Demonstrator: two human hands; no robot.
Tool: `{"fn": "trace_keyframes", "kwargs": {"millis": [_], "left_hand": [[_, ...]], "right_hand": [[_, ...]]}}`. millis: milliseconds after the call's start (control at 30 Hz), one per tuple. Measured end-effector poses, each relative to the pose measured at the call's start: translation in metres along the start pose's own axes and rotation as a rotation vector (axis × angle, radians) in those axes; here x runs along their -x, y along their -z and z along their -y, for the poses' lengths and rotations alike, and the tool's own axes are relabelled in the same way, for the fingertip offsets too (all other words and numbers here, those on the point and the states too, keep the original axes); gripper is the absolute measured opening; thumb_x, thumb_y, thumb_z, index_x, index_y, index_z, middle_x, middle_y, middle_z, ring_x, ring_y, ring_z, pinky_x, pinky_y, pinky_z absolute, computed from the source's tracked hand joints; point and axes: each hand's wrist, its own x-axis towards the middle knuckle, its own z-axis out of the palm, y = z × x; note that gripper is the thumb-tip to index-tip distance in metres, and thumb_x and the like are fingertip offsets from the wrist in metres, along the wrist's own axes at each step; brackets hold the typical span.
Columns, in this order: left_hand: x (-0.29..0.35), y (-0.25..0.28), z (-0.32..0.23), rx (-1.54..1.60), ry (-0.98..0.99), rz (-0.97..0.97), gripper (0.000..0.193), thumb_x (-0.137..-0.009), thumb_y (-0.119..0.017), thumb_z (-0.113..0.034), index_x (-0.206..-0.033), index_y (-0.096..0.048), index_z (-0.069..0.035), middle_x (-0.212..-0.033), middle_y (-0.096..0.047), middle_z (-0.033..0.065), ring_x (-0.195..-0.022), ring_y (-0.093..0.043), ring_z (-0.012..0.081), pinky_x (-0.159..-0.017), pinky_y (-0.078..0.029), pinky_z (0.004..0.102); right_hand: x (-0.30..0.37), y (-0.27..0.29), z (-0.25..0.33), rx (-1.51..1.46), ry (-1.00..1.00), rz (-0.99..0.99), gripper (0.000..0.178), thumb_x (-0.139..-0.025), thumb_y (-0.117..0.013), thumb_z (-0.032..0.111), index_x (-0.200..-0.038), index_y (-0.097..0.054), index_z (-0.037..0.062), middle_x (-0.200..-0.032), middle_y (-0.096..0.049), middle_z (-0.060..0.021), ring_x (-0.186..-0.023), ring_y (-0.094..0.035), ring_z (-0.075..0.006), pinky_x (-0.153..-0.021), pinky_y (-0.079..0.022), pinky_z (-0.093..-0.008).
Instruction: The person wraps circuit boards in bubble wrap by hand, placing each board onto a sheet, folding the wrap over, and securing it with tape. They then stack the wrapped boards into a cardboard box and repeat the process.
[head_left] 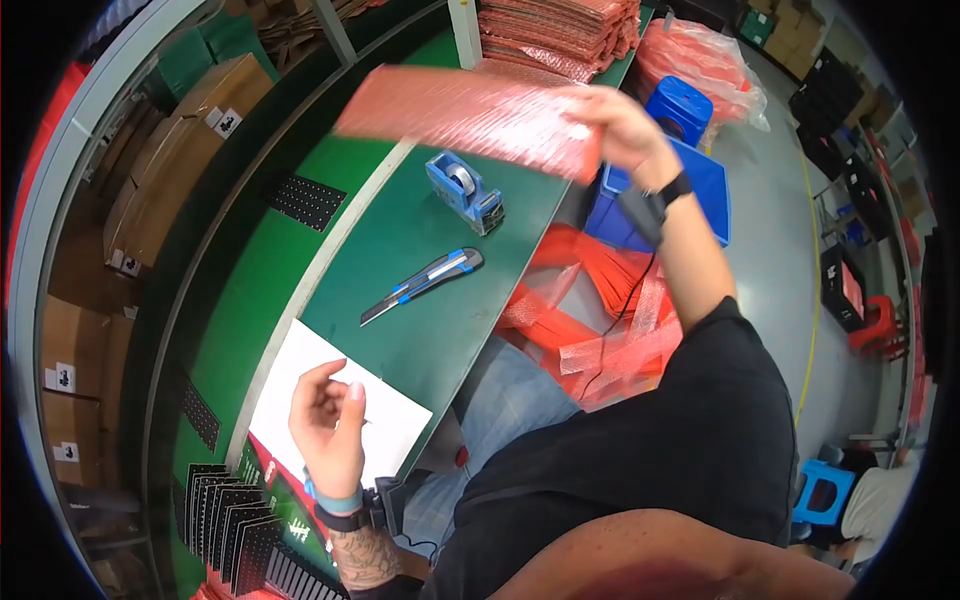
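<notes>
Red bubble-wrap sheet (460,115) is held aloft at twelve o'clock, over the green surface (390,240), its three-o'clock end clasped in the fingers of the right hand (625,130); a blue bin (705,205) stands at two o'clock, its contents hard to tell; a blue dispenser (482,210) holds a tape roll (459,176); the right forearm points toward twelve; the left hand (328,420) is above white paper (390,425) at eight o'clock, fingers loosely curled, partly open, nothing visible in them; the sheet is glossy, oblong, motion-blurred; perforated black plates (235,520) stand beyond, near eight
</notes>
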Motion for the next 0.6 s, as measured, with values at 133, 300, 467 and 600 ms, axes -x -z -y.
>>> {"fn": "trace_keyframes", "kwargs": {"millis": [133,300,467,600], "left_hand": [[0.0,0.018,0.014,0.025,0.144,-0.109,0.026,-0.094,-0.069,-0.007,-0.119,-0.065,0.002,-0.083,-0.06,0.0011,-0.069,-0.056,0.0071,-0.061,-0.051,0.0226],[-0.05,0.028,-0.025,-0.159,0.178,0.043,0.022,-0.096,-0.065,-0.01,-0.11,-0.068,0.006,-0.083,-0.063,0.0039,-0.076,-0.059,0.0093,-0.062,-0.05,0.0235],[-0.231,-0.025,-0.036,-0.204,0.039,0.446,0.039,-0.092,-0.074,-0.019,-0.124,-0.065,0.003,-0.095,-0.068,0.0063,-0.081,-0.061,0.0105,-0.071,-0.052,0.0253],[-0.38,-0.093,0.004,-1.0,-0.243,0.345,0.08,-0.077,-0.087,-0.035,-0.141,-0.052,0.0,-0.129,-0.064,0.02,-0.116,-0.064,0.0324,-0.098,-0.052,0.0401]], "right_hand": [[-0.017,0.135,0.035,0.071,0.008,-0.107,0.04,-0.097,-0.062,0.005,-0.134,-0.056,-0.0091,-0.125,-0.068,-0.0163,-0.113,-0.067,-0.022,-0.103,-0.051,-0.035],[-0.046,0.223,0.007,0.104,-0.042,-0.243,0.04,-0.098,-0.06,0.006,-0.136,-0.055,-0.0079,-0.126,-0.067,-0.015,-0.113,-0.067,-0.0211,-0.101,-0.053,-0.0358],[-0.069,0.26,-0.024,0.139,-0.161,-0.286,0.04,-0.098,-0.06,0.006,-0.136,-0.056,-0.0068,-0.124,-0.068,-0.0141,-0.11,-0.068,-0.0211,-0.1,-0.054,-0.036],[-0.094,0.26,-0.029,0.186,-0.213,-0.373,0.041,-0.099,-0.06,0.007,-0.138,-0.054,-0.0059,-0.128,-0.067,-0.0148,-0.112,-0.067,-0.0206,-0.099,-0.054,-0.0343]]}}
